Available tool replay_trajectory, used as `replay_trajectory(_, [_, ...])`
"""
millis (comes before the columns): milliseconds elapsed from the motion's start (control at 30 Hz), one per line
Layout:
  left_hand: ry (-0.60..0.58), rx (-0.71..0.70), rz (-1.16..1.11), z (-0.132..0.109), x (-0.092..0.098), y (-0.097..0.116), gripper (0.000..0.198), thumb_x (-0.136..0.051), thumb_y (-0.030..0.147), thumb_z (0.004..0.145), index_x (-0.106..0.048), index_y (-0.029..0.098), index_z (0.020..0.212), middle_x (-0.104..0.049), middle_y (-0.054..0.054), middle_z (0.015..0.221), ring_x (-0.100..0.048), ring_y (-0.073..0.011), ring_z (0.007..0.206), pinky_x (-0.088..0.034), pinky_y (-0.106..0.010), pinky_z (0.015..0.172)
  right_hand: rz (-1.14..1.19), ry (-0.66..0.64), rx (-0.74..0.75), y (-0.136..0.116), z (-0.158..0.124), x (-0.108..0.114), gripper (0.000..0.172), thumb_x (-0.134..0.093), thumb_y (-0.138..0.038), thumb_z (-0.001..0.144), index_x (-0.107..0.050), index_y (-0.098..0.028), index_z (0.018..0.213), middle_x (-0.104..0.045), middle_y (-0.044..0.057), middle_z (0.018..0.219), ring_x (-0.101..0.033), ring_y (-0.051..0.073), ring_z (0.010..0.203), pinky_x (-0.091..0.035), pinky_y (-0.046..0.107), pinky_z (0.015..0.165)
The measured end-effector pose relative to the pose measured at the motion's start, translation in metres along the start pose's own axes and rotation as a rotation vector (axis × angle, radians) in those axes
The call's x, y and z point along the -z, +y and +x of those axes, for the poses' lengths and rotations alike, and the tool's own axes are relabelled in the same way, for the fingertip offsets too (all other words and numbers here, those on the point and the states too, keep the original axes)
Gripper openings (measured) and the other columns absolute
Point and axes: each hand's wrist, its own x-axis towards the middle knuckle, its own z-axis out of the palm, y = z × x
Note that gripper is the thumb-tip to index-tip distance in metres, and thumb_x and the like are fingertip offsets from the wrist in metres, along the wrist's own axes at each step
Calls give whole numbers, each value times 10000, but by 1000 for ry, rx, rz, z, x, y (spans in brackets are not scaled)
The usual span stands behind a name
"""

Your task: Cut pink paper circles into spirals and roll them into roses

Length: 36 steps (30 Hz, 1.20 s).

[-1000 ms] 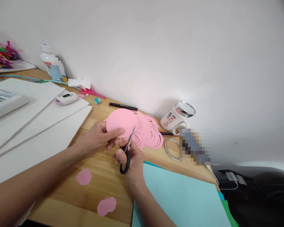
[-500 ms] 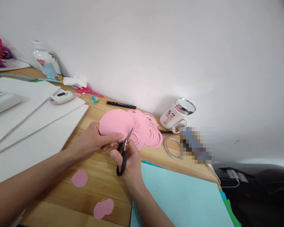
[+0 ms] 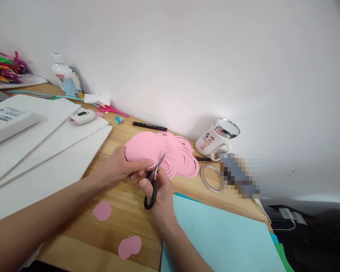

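My left hand point(image 3: 130, 164) pinches a rounded piece of pink paper point(image 3: 144, 145) at its lower left edge, thumb on top. In my right hand point(image 3: 160, 192) are scissors point(image 3: 153, 189) with black handles, thumb and fingers through the loops. Their blades point up and away, parted a little, at the right edge of the pink paper. Behind and right of the blades lie pink paper scraps point(image 3: 184, 156) with curved cut-outs. Two small groups of pink petal-shaped pieces, an upper one point(image 3: 102, 210) and a lower one point(image 3: 129, 246), rest on the wooden table nearer me.
Right of the scraps stand a white mug point(image 3: 212, 139) and a roll of tape point(image 3: 211, 178). Light blue paper sheets point(image 3: 221, 234) lie under my right forearm. A black marker point(image 3: 150, 126), pink scissors point(image 3: 115, 110) and white boards point(image 3: 87, 151) lie further left, with a white bottle point(image 3: 68, 79) by the wall.
The whole view has shifted, so things sit slightly further right. Both hands keep their hold on the pink paper and scissors, with little visible movement between them.
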Motion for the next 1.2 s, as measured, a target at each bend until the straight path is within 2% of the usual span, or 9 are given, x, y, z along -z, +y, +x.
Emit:
replay_trajectory(233, [-20,3,-40,1,1,0,288,-688,289,646,-547,130,451,-491,17,396,-406,-63,368,-293,-176,344,2,25,-28,2,0,1,281,-674,-386,680,-479,-213,782,-606,1,719,-573,172,673,-407,300,643])
replay_trajectory(500, [12,10,-41,0,2,-1,285,-711,303,646,-554,134,478,-501,18,406,-394,-62,377,-294,-183,362,69,11,-32,3,1,-1,320,-715,-397,651,-481,-219,778,-600,-2,707,-555,161,628,-406,295,622])
replay_trajectory(567, [25,26,-34,-1,2,-1,348,-720,324,641,-515,135,432,-473,23,381,-383,-61,371,-284,-187,359,96,6,-36,3,1,-1,329,-720,-401,646,-468,-224,764,-594,-2,711,-546,158,624,-407,290,615])
replay_trajectory(767, [87,39,-47,-1,1,4,329,-735,322,616,-523,131,452,-439,43,369,-355,-54,366,-254,-188,357,146,29,-63,7,1,-1,377,-754,-392,607,-461,-222,773,-534,-32,674,-462,117,568,-369,245,546])
replay_trajectory(933, [68,47,-56,-2,0,9,343,-724,305,613,-482,138,436,-400,61,360,-321,-43,359,-241,-188,363,169,54,-110,8,0,-1,419,-787,-395,569,-479,-208,781,-480,-57,594,-391,98,548,-304,211,488])
replay_trajectory(1200, [55,5,0,-1,4,6,371,-702,319,638,-450,148,424,-404,51,363,-329,-48,360,-232,-199,368,144,39,-102,12,-2,1,381,-742,-420,632,-496,-197,819,-511,-45,623,-397,85,530,-306,200,469])
